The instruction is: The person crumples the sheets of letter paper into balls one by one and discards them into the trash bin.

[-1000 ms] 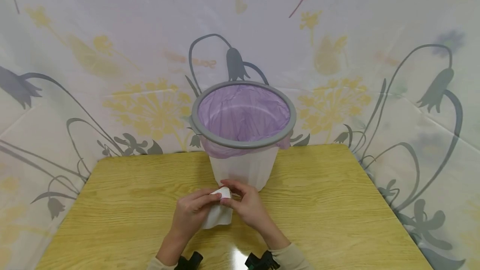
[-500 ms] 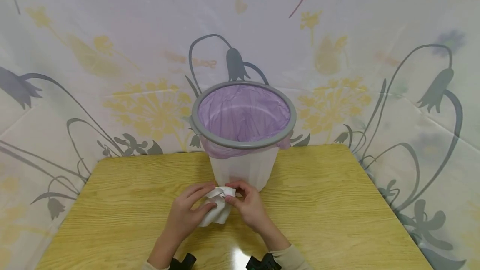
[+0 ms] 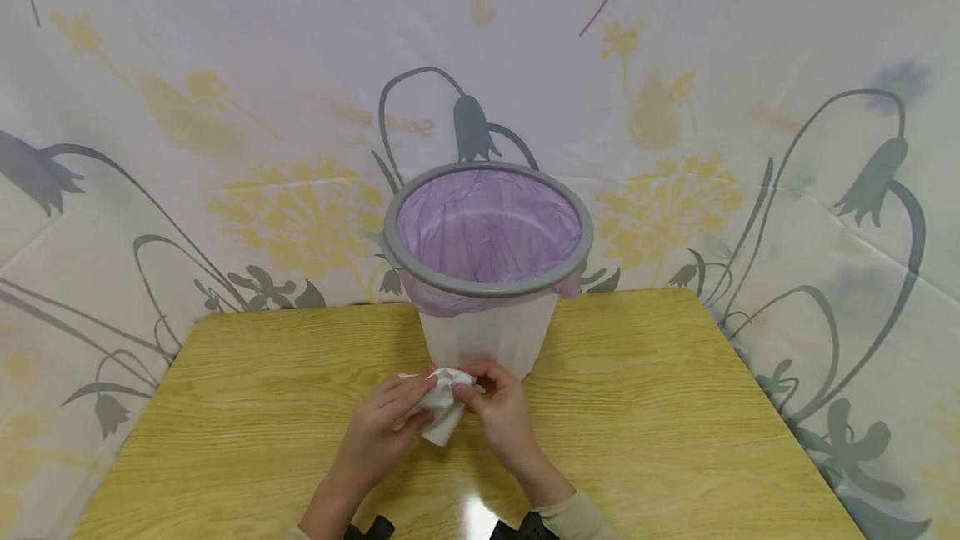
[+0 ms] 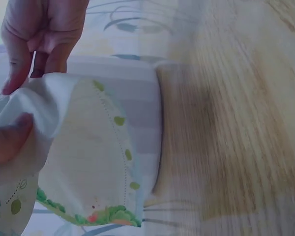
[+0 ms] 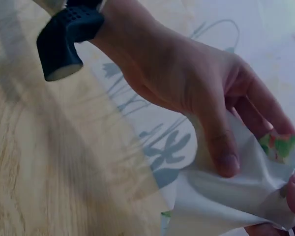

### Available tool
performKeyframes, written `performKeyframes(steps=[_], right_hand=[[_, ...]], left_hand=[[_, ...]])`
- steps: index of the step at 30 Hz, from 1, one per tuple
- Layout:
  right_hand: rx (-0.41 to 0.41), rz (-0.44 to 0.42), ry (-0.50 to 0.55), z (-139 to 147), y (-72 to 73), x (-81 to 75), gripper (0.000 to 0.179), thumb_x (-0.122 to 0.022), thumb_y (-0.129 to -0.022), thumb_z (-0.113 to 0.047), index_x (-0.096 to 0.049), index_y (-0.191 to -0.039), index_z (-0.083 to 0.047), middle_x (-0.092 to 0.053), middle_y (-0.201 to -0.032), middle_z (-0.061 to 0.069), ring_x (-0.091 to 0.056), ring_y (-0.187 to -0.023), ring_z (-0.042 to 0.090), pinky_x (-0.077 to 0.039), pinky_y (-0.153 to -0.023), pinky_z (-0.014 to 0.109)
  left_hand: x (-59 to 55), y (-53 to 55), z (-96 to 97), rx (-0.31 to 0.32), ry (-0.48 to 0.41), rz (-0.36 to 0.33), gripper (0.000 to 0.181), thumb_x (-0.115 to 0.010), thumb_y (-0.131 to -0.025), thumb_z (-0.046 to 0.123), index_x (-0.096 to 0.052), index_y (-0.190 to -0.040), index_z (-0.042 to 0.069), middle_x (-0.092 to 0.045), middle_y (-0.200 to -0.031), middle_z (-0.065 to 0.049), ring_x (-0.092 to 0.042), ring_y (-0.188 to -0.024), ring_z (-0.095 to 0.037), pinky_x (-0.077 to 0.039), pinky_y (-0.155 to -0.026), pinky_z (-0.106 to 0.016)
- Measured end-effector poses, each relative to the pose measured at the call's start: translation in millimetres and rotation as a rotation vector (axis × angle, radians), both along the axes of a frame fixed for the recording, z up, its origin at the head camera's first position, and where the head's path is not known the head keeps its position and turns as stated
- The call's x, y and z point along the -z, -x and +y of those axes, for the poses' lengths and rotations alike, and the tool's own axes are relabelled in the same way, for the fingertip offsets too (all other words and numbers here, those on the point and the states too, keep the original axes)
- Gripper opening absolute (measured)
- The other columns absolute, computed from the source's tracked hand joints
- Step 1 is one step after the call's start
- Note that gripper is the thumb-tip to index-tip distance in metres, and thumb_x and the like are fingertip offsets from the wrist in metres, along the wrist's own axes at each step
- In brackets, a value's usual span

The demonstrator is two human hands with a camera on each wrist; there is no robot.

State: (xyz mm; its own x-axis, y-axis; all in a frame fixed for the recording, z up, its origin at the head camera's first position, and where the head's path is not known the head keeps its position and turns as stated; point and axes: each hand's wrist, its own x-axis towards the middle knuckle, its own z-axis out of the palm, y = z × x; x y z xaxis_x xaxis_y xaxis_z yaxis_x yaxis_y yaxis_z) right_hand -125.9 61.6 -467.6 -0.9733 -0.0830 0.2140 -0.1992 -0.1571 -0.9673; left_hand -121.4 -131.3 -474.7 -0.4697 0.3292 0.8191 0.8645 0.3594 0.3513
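A crumpled white paper-like sheet (image 3: pixel 445 423) is held between both hands just in front of the bin. In the left wrist view the sheet (image 4: pixel 86 152) shows green leaf prints, a dotted line and a curved edge; its exact kind is unclear. My left hand (image 3: pixel 377 433) pinches its left side, thumb below and fingers above. In the right wrist view the left hand (image 5: pixel 187 73) has its thumb lying on the sheet. At the upper right edge, my right hand (image 3: pixel 505 417) pinches a gathered part between thumb and fingers. Part of the sheet hangs down from the grip.
A white bin (image 3: pixel 487 336) with a grey rim and a purple liner bag (image 3: pixel 487 223) stands directly beyond the hands. Beneath is a wood-grain table (image 3: pixel 645 415). A flower-printed curtain (image 3: pixel 675 40) hangs behind and at both sides.
The sheet has become more crumpled, its upper part gathered between the fingers. My left hand shifted its grip and spread its thumb from its fingers; the right hand has stayed nearly in place.
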Motion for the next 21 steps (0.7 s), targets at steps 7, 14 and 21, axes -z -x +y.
performKeyframes(steps=[7, 14, 21], right_hand=[[0.016, -0.046, 0.065, -4.8, 0.0, -6.7, 0.021, -0.071, -0.089, 0.002, -0.062, -0.105, 0.013, -0.065, -0.104, 0.015, -0.066, -0.091, 0.018, -0.059, -0.073, 0.029], [-0.026, -0.091, 0.158, -4.2, 1.5, -8.5, 0.023, -0.069, -0.089, 0.006, -0.058, -0.107, 0.016, -0.066, -0.100, 0.011, -0.066, -0.090, 0.019, -0.059, -0.074, 0.033], [-0.104, -0.053, 0.124, 4.3, 5.3, -2.2, 0.022, -0.067, -0.090, 0.005, -0.059, -0.107, 0.017, -0.066, -0.102, 0.008, -0.066, -0.090, 0.018, -0.059, -0.073, 0.032]], left_hand=[[-2.8, 4.3, 6.8, -0.076, -0.022, 0.101, 0.030, -0.075, -0.087, 0.006, -0.075, -0.116, 0.008, -0.071, -0.119, -0.008, -0.068, -0.098, -0.025, -0.047, -0.099, -0.025], [-4.9, 10.7, 11.4, -0.057, -0.119, 0.146, 0.027, -0.063, -0.097, 0.018, -0.074, -0.116, 0.001, -0.073, -0.103, -0.013, -0.070, -0.087, -0.027, -0.053, -0.090, -0.025], [-10.1, 12.6, 6.4, 0.036, -0.109, 0.128, 0.020, -0.066, -0.094, 0.014, -0.078, -0.103, 0.000, -0.073, -0.106, -0.016, -0.071, -0.088, -0.031, -0.055, -0.085, -0.025]])
